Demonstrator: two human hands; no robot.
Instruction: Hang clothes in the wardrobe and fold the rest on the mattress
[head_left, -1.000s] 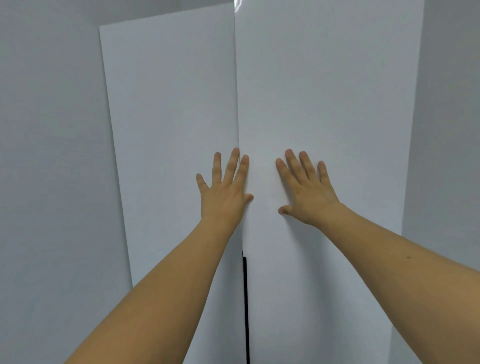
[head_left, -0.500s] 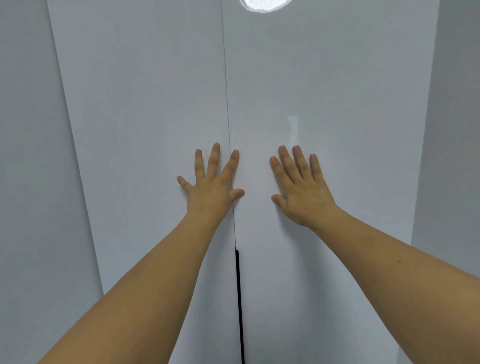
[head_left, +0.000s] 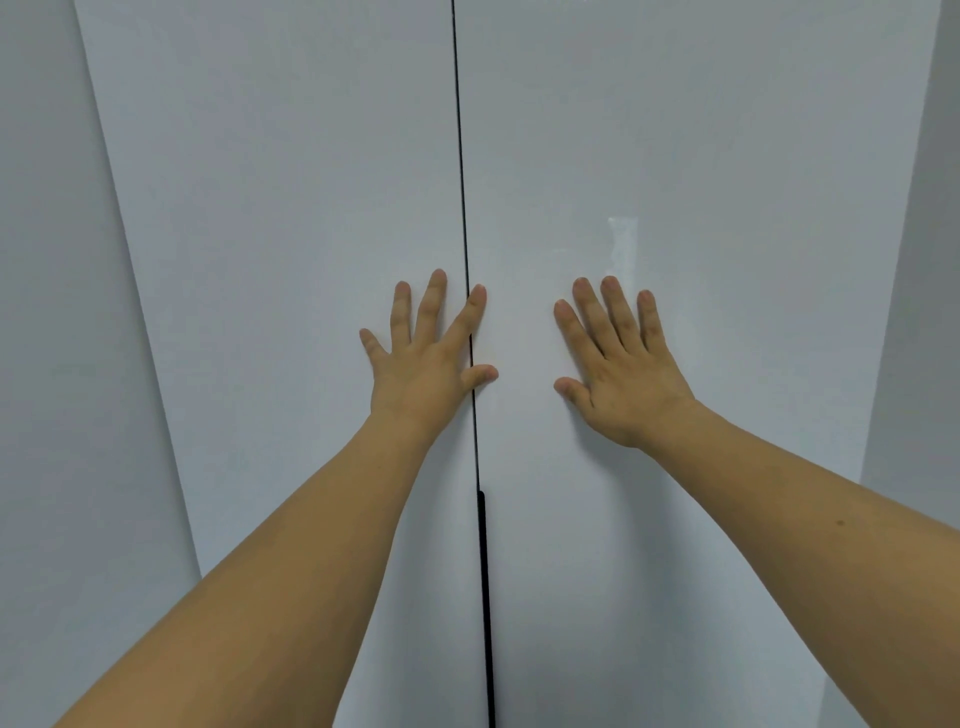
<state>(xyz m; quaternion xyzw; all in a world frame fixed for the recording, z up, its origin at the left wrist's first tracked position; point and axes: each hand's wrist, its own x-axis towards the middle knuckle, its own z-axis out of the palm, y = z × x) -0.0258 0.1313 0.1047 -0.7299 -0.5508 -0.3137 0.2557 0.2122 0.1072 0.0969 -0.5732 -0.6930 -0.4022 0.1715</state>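
Observation:
Two white wardrobe doors fill the view, the left door (head_left: 270, 260) and the right door (head_left: 727, 156), meeting at a thin dark seam (head_left: 462, 156). My left hand (head_left: 426, 358) presses flat on the left door with fingers spread, its index finger and thumb crossing the seam. My right hand (head_left: 618, 364) lies flat on the right door, fingers straight. Both doors appear closed. No clothes or mattress are in view.
A black strip (head_left: 485, 608), a handle or gap, runs down the seam below my hands. Plain white panels or walls flank the doors at the left (head_left: 52, 364) and the right (head_left: 924, 260).
The left door has swung in flush with the right one and the gap at the seam has narrowed. Both hands stay flat on the doors.

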